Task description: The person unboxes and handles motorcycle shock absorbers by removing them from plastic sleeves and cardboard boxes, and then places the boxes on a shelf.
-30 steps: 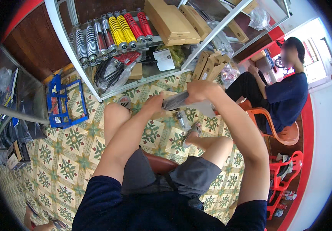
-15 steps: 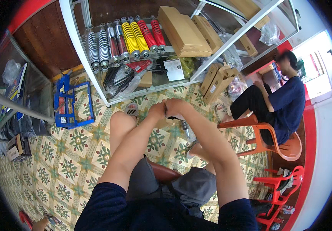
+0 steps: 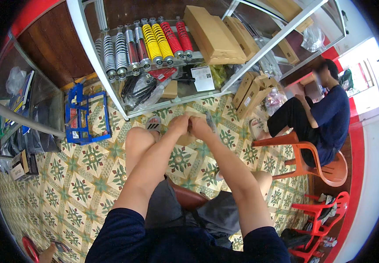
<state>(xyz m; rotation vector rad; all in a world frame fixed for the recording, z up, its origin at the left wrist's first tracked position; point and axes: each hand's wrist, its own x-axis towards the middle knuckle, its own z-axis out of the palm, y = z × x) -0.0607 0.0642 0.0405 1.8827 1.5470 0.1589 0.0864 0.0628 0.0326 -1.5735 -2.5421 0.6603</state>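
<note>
My left hand (image 3: 179, 124) and my right hand (image 3: 200, 128) meet in front of my knees, fingers curled in and almost touching. Whatever they grip is mostly hidden by the hands themselves. A tan, cardboard-coloured piece (image 3: 185, 140) shows just under them; I cannot tell which hand has it. Just past my right hand, a slim thing in clear plastic (image 3: 210, 121) sticks out against the tiles. Its kind is not clear from here.
Ahead stands a glass display case (image 3: 172, 104) with silver, yellow and red shock absorbers (image 3: 156, 41) and a long cardboard box (image 3: 211, 37). Opened cartons (image 3: 253, 94) stand at its right corner. A blue metal frame (image 3: 86, 116) is at left. Someone sits in an orange chair (image 3: 308, 153) at right.
The slim plastic-wrapped thing has shifted from under my right forearm to beyond my right hand. My right forearm has swung slightly, and my right knee has moved outward. My hands stay together.
</note>
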